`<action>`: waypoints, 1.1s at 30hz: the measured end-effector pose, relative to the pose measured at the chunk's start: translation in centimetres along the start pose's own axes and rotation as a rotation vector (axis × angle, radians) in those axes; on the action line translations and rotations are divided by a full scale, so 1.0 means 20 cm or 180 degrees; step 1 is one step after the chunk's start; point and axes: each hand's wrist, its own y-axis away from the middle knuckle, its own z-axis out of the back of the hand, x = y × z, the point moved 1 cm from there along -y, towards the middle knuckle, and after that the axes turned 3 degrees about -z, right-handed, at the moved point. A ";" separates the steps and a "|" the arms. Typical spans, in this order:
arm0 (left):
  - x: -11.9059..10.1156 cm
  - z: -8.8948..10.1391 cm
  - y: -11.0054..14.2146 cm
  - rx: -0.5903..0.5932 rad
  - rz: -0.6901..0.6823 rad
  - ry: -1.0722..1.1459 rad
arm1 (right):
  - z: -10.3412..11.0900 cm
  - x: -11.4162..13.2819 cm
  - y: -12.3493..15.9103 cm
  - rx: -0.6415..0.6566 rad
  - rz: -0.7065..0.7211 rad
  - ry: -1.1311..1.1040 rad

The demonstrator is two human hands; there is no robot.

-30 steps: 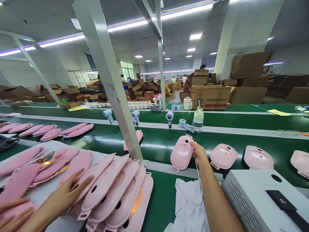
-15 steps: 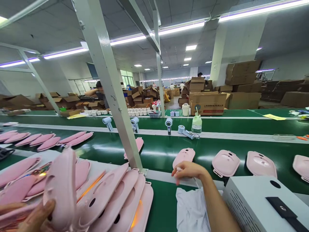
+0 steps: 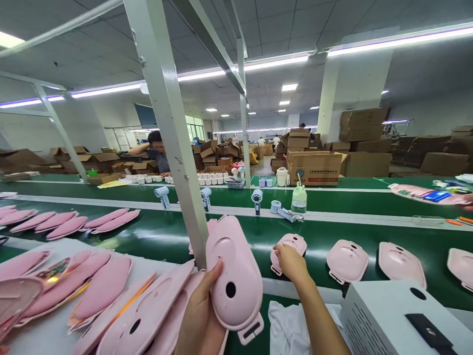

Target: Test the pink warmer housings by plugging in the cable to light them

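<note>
My left hand (image 3: 203, 308) grips a pink plastic shell (image 3: 236, 276), held up in front of me with its black oval spot facing me. Its lower end has a small slotted tab. On the green belt, my right hand (image 3: 291, 264) has its curled fingers on the near-left part of another pink shell (image 3: 293, 240) and hides some of it. Below my left hand, a row of pink shells (image 3: 148, 315) leans together on a white surface. Farther left lie more pink shells (image 3: 105, 286), one with a circuit board and a glowing light showing.
A white metal post (image 3: 173, 123) rises just beyond my left hand. A light grey box (image 3: 399, 315) stands at the right, beside a white cloth (image 3: 288, 325). Further pink shells (image 3: 347, 261) lie along the belt. Another person's hand (image 3: 467, 199) holds a pink piece at far right.
My left hand has brought a pink shell from the lower left to the middle. My right hand has moved forward onto the shell on the belt, which has shifted slightly right.
</note>
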 end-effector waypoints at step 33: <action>0.07 -0.03 -0.23 0.1417 -0.0275 -0.1072 | 0.29 0.34 0.46 -0.1564 0.0632 -0.3320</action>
